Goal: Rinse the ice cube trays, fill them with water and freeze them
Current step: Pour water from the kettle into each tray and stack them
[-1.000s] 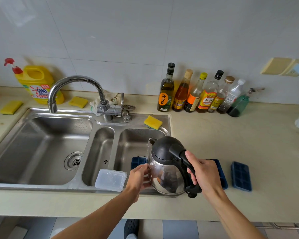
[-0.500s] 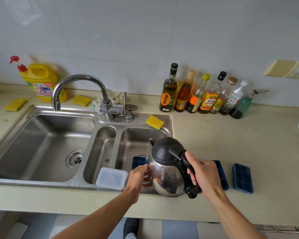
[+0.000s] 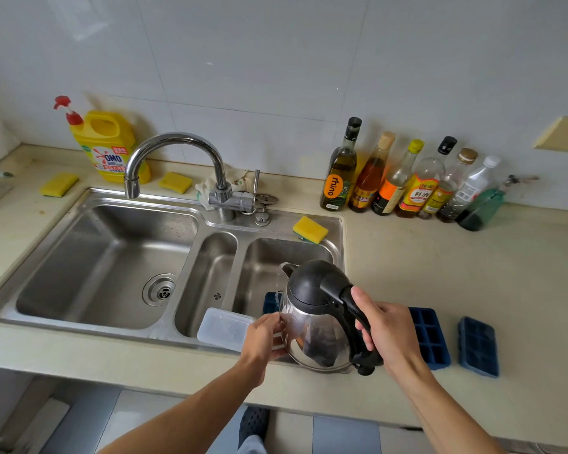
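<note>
While the right hand (image 3: 389, 334) has its grip wrapped round the black handle (image 3: 351, 311), the kettle (image 3: 312, 322) tips forward. A thin stream falls onto a blue ice cube tray (image 3: 271, 302) in the sink (image 3: 269, 257), just beyond the grip. The left hand (image 3: 263, 339) touches the kettle's steel side; I cannot tell its grip. Right of the grip, two more trays (image 3: 430, 339) (image 3: 477, 347) lie on the desk (image 3: 440, 263).

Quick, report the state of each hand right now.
Left hand: fingers against the kettle body; grip cannot be told.
Right hand: closed around the kettle's handle.
</note>
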Action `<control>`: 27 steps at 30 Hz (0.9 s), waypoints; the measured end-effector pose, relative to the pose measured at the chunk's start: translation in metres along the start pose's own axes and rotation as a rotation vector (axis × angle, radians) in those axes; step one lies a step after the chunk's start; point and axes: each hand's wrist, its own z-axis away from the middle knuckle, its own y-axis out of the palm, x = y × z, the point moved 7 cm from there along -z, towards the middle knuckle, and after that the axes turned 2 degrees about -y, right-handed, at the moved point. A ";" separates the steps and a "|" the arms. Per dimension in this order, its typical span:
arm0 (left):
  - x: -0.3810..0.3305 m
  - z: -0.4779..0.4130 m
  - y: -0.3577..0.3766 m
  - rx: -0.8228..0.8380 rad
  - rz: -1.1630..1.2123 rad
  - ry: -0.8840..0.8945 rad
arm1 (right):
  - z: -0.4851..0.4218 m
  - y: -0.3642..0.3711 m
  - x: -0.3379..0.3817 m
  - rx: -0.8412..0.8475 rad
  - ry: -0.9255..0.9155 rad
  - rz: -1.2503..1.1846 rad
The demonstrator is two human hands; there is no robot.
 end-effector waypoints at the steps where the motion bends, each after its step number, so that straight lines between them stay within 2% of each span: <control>1: -0.001 0.001 -0.001 0.000 0.001 0.003 | 0.000 0.000 0.000 0.002 -0.005 -0.001; 11: -0.022 -0.004 0.006 0.027 -0.067 0.035 | -0.006 -0.008 -0.009 -0.052 -0.014 -0.035; 19: -0.084 -0.030 0.051 0.163 -0.313 0.069 | -0.022 -0.032 -0.022 -0.236 0.023 -0.167; 23: -0.128 -0.051 0.082 0.145 -0.600 0.251 | -0.040 -0.042 -0.030 -0.361 0.044 -0.233; 27: -0.160 -0.063 0.120 0.319 -0.598 0.364 | -0.065 -0.056 -0.034 -0.475 0.101 -0.310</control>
